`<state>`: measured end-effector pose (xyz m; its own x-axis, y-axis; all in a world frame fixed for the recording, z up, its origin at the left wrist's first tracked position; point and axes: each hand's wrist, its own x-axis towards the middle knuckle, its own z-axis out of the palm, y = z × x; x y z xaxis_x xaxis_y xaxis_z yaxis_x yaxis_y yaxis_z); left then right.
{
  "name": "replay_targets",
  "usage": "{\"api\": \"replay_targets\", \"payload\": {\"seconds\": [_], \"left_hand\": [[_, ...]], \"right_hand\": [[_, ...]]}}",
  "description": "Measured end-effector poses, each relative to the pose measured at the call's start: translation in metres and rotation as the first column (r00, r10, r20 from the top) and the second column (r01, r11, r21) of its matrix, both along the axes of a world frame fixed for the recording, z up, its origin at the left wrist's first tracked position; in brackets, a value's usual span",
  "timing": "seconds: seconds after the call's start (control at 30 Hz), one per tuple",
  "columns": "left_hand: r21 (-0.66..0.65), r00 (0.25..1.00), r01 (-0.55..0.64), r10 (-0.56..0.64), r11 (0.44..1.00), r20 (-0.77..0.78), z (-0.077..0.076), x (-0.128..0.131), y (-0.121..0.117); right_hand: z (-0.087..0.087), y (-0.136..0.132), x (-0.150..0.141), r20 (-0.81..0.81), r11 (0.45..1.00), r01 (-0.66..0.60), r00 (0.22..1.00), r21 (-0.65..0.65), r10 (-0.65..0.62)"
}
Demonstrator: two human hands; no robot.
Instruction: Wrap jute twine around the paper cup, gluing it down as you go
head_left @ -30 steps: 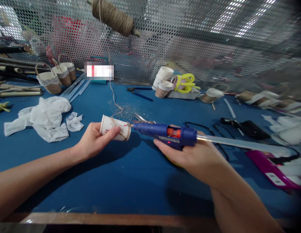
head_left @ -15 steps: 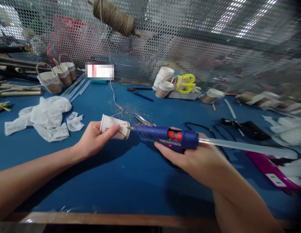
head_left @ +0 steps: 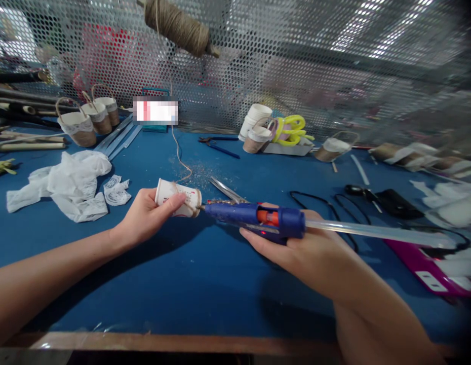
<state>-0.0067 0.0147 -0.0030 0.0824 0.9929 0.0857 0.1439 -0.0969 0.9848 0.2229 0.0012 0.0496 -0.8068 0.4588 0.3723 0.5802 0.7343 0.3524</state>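
My left hand (head_left: 144,215) grips a white paper cup (head_left: 163,190) lying on its side, with the thumb along its wall. Twine (head_left: 184,171) runs from the cup back over the table and is wound near the cup's right end. In my right hand (head_left: 296,253) is a blue glue gun (head_left: 231,213) with a clear glue stick (head_left: 357,229) coming out of its rear. The gun's nozzle meets the cup's right end; whether it touches cannot be made out. A small red light glows on the gun. Behind its barrel lie metal scissors (head_left: 225,188), partly hidden.
A twine spool (head_left: 178,28) hangs before the perforated metal screen. Blue-handled pliers (head_left: 220,143), stacked white cups (head_left: 254,119) and small handled baskets (head_left: 78,132) stand at the back. White lace (head_left: 72,185) lies left; a black cable and a magenta power strip (head_left: 410,263) lie right.
The glue gun's rear has dropped slightly and the gun has shifted a little left, with its nozzle lower on the cup's end. The cup has barely moved, and more of the scissors shows.
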Motion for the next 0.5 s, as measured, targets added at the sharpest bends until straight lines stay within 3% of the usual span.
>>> {"api": "replay_targets", "payload": {"seconds": [0.1, 0.2, 0.5], "left_hand": [[0.001, 1.000, 0.002, -0.002, 1.000, 0.005, 0.0003, 0.0002, 0.0002], [-0.001, 1.000, -0.011, 0.011, 1.000, -0.004, 0.0008, 0.0003, 0.0004], [0.055, 0.998, 0.010, -0.007, 0.998, -0.063, -0.0007, -0.0003, -0.0012]], "right_hand": [[0.0014, -0.0009, 0.0001, 0.099, 0.976, -0.113, 0.990, 0.185, 0.096], [0.0018, -0.0012, 0.0002, 0.135, 0.962, -0.112, 0.988, 0.248, 0.080], [0.0032, 0.0010, 0.0024, 0.121, 0.967, -0.107, 0.989, 0.231, 0.081]]}}
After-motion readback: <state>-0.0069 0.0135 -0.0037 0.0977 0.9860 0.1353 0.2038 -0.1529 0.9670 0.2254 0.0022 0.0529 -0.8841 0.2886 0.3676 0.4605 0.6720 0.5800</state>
